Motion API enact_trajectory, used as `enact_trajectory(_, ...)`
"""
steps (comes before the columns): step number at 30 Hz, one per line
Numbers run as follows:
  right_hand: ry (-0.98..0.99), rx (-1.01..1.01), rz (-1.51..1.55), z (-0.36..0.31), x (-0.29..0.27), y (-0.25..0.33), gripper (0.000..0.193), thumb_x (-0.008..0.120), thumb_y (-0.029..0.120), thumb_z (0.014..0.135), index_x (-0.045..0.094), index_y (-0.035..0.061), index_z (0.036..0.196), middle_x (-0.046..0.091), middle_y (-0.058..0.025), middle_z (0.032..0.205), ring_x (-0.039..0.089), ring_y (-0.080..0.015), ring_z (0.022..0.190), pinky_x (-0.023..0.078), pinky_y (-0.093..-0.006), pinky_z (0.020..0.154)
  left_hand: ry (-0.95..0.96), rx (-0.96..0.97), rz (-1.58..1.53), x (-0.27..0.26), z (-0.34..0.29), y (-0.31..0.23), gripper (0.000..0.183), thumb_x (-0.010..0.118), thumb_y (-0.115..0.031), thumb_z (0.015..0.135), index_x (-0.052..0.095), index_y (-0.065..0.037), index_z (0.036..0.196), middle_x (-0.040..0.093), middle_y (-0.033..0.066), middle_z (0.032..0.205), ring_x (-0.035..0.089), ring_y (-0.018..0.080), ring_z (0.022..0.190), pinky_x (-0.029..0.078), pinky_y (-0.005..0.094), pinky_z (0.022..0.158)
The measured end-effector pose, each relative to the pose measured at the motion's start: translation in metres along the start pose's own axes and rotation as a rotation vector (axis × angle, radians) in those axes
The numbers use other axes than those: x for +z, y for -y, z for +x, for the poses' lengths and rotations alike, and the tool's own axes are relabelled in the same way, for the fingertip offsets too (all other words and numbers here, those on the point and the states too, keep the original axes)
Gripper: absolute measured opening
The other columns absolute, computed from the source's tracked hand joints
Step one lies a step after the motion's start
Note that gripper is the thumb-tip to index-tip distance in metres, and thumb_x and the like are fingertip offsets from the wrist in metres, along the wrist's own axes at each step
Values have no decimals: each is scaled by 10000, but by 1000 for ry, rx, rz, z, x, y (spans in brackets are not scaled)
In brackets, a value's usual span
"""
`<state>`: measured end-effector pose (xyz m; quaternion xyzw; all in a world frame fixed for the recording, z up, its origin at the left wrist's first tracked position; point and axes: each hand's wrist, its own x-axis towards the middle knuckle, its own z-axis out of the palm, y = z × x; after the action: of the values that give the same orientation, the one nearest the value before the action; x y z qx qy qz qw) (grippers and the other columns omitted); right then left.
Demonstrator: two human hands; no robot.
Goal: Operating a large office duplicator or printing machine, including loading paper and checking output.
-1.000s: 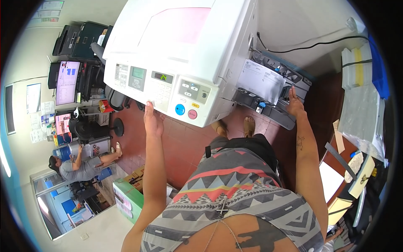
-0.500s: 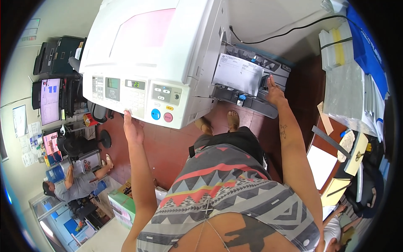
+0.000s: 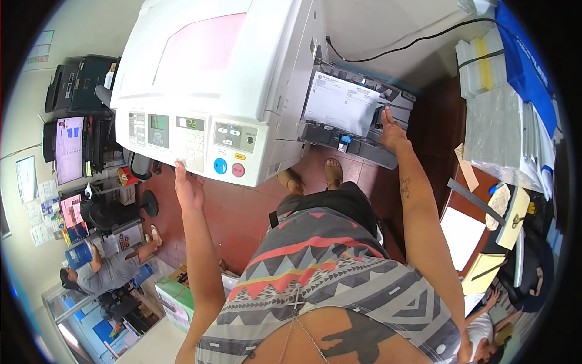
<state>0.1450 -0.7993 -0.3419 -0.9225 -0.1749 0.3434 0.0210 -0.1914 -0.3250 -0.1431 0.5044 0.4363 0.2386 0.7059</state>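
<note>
A large white duplicating machine [image 3: 188, 73] stands in front of me, with a control panel [image 3: 188, 142] of buttons, small displays, and a round blue and a round pink key. My left hand [image 3: 190, 191] is at the panel's front edge, thumb up against it, other fingers partly hidden below; I see nothing held in it. On the machine's right side, printed white sheets [image 3: 341, 104] lie on a dark grey output tray [image 3: 379, 155]. My right hand [image 3: 394, 130] reaches to the sheets' outer end, fingers stretched out by the dark end stop [image 3: 378, 118].
Wrapped paper stacks [image 3: 500, 130] and a blue bag [image 3: 524, 67] are at the right. A black cable [image 3: 418, 41] runs along the wall. One person [image 3: 112, 276] sits far left near monitors; another [image 3: 479, 333] is at the lower right. A green box [image 3: 173, 297] stands lower left.
The view has shifted slightly, and the number on the panel's display has changed. Both my hands keep their places. The person at the lower right now shows a raised hand.
</note>
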Motion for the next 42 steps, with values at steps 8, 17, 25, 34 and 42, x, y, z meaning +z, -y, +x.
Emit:
enact_trajectory(8,18,15,1,-1,-2,1,970,680,210,877,98,135,1649,-46,-10,1731,348,-399,1481,385,-432,1191,2,31,-5,2,0,1,583,498,-510,1057,438,-134,1498,567,28,1403,574,193,1179,462,342,814)
enact_trajectory(17,18,25,13,0,-1,1,950,657,194,874,109,133,1648,-38,-4,1732,359,-389,1476,376,-430,1197,17,25,-12,0,1,0,610,525,-481,1051,400,-104,1513,505,74,1468,519,250,1290,465,440,982)
enact_trajectory(25,-29,1,-10,5,4,-3,969,700,229,860,135,140,1642,-22,0,1732,380,-387,1466,376,-422,1195,31,9,-19,-4,2,2,597,513,-488,1055,409,-118,1512,519,61,1457,528,237,1275,468,425,940)
enact_trajectory(34,18,22,-7,0,-4,1,956,650,200,859,113,124,1647,-26,-5,1732,368,-367,1474,385,-427,1190,63,11,-32,-10,6,5,642,550,-487,1038,377,-116,1533,477,75,1494,482,261,1329,433,473,1027)
enact_trajectory(42,16,13,9,-2,-3,0,949,647,186,859,120,147,1648,-15,12,1733,363,-391,1475,375,-449,1196,68,15,-13,-5,3,2,651,553,-488,1036,370,-117,1539,471,72,1502,470,261,1347,427,484,1033)
